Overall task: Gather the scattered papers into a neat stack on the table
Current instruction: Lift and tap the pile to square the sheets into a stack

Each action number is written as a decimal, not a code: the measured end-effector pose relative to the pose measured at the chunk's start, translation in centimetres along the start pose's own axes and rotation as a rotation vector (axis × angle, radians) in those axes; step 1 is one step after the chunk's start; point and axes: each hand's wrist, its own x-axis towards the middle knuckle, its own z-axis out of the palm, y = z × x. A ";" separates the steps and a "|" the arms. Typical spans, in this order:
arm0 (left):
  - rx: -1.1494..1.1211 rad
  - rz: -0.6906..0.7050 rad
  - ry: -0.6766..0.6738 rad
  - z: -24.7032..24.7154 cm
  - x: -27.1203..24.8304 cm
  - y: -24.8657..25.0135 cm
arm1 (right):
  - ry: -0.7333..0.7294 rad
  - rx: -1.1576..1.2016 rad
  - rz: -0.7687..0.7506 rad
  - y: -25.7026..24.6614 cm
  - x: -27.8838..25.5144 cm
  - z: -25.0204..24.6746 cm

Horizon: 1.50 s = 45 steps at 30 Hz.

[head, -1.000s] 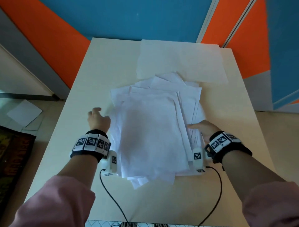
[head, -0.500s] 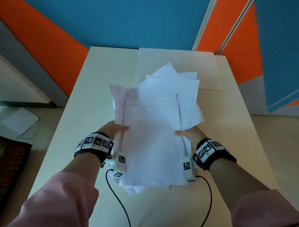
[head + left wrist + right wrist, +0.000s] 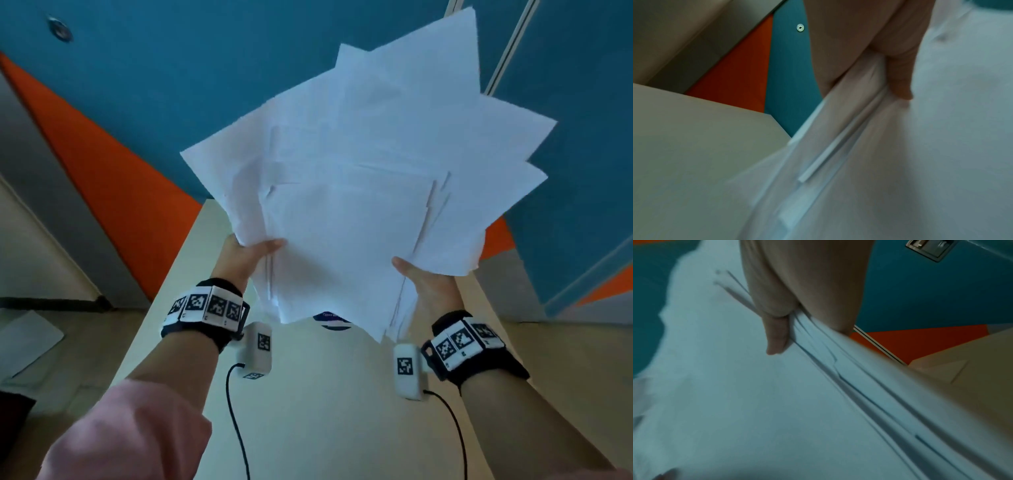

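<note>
An uneven bundle of white papers (image 3: 359,192) stands tilted up in the air above the pale table (image 3: 325,394), its corners fanned out at the top. My left hand (image 3: 255,251) pinches the bundle's left edge, thumb on the front sheet. My right hand (image 3: 416,275) pinches the right edge the same way. In the left wrist view the thumb presses the papers (image 3: 920,146) against the hidden fingers. The right wrist view has the thumb on the front of the papers (image 3: 735,394); the offset sheet edges show beside it. The fingers behind the sheets are hidden.
A small dark blue and white thing (image 3: 332,318) lies on the table just below the bundle's lower edge. Blue and orange wall panels (image 3: 171,102) rise behind the table. A white sheet (image 3: 27,342) lies on the floor at the left. Cables (image 3: 236,428) trail from both wrists.
Both hands have taken the papers by their side edges and lifted them off the table, tilting the bundle upright. The head view has swung upward.
</note>
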 end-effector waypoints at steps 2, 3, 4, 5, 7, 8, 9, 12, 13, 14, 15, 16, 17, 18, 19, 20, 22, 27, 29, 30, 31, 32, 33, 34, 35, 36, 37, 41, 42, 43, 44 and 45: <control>-0.001 -0.002 -0.063 -0.9 0.0 0.2 | -0.037 -0.028 0.026 0.1 -0.4 -0.3; 0.016 -0.024 -0.084 -1.4 -0.1 -0.1 | -0.051 -0.053 0.050 0.5 -0.4 -0.5; 0.036 -0.047 -0.089 -1.9 0.0 -0.7 | -0.071 -0.080 0.077 1.1 -0.5 -0.7; 0.052 -0.062 -0.077 -2.4 -0.1 -1.2 | -0.086 -0.102 0.106 1.6 -0.6 -0.8; 0.059 -0.071 -0.036 -3.0 -0.3 -2.2 | -0.109 -0.103 0.103 2.6 -0.8 -0.6; 0.052 -0.067 -0.025 -3.1 -0.3 -2.6 | -0.122 -0.093 0.085 2.9 -0.8 -0.3; 0.048 -0.068 -0.020 -3.0 -0.4 -2.9 | -0.134 -0.089 0.064 3.0 -1.0 0.0; 0.091 -0.053 0.031 -2.7 -0.5 -3.1 | -0.145 -0.069 -0.013 3.0 -1.0 0.9; 0.104 -0.037 0.046 -2.8 -0.2 -3.0 | -0.145 -0.042 -0.035 2.9 -1.0 0.9; 0.118 -0.014 0.041 -2.8 0.0 -2.8 | -0.155 -0.010 -0.061 2.8 -0.9 1.0; 0.128 0.019 0.035 -2.9 0.2 -2.6 | -0.167 0.007 -0.080 2.5 -1.1 1.2; 0.163 0.037 0.039 -2.8 0.6 -2.5 | -0.170 0.001 -0.088 2.4 -1.1 1.4; 0.213 0.043 0.050 -2.6 0.9 -2.5 | -0.162 0.008 -0.078 2.4 -1.0 1.7; 0.271 0.032 0.067 -2.3 1.1 -2.5 | -0.140 0.024 -0.057 2.2 -1.1 2.0; 0.296 0.035 0.093 -2.0 1.4 -2.6 | -0.103 0.032 -0.034 2.0 -1.2 2.4; 0.297 0.034 0.117 -1.8 1.5 -2.4 | -0.066 0.015 -0.019 1.9 -1.2 2.6; 0.241 0.059 0.129 -1.7 1.5 -1.9 | -0.034 -0.022 -0.012 1.6 -1.1 2.4; 0.249 0.013 -0.091 -3.4 0.9 -1.0 | -0.130 -0.023 -0.078 1.2 -1.9 0.7; 0.309 -0.054 -0.110 -4.0 0.7 -1.5 | -0.208 0.027 -0.066 1.3 -2.0 0.3; 0.332 -0.066 -0.111 -4.1 0.6 -1.6 | -0.229 0.021 -0.063 1.4 -1.9 0.2; 0.351 -0.086 -0.111 -4.1 0.6 -1.9 | -0.230 -0.010 -0.057 1.5 -1.8 0.2; 0.377 -0.107 -0.090 -4.0 0.5 -2.0 | -0.219 -0.039 -0.055 1.6 -1.6 0.4; 0.401 -0.127 -0.086 -3.8 0.4 -2.1 | -0.201 -0.047 -0.048 1.7 -1.4 0.5; 0.415 -0.138 -0.080 -3.5 0.3 -2.2 | -0.185 -0.039 -0.039 1.8 -1.2 0.6; 0.423 -0.150 -0.080 -3.3 0.2 -2.4 | -0.173 -0.030 -0.027 2.0 -1.1 0.7; 0.439 -0.159 -0.070 -2.8 0.0 -2.3 | -0.165 -0.028 -0.028 2.0 -1.1 0.9; 0.470 -0.165 -0.060 -2.5 0.1 -2.4 | -0.161 -0.031 -0.038 2.0 -1.1 1.1; 0.480 -0.131 -0.012 -1.9 0.2 -1.2 | -0.147 0.002 -0.108 1.6 -1.3 1.3; 0.467 -0.135 -0.004 -2.1 0.2 -0.7 | -0.156 0.026 -0.124 1.5 -1.3 1.2; 0.444 -0.142 -0.015 -2.2 0.0 -0.5 | -0.167 0.045 -0.131 1.6 -1.3 0.9; 0.422 -0.164 -0.032 -2.5 0.0 -0.7 | -0.182 0.051 -0.127 1.7 -1.4 0.7; 0.409 -0.180 -0.062 -2.7 -0.3 -0.9 | -0.212 0.044 -0.114 1.9 -1.6 0.4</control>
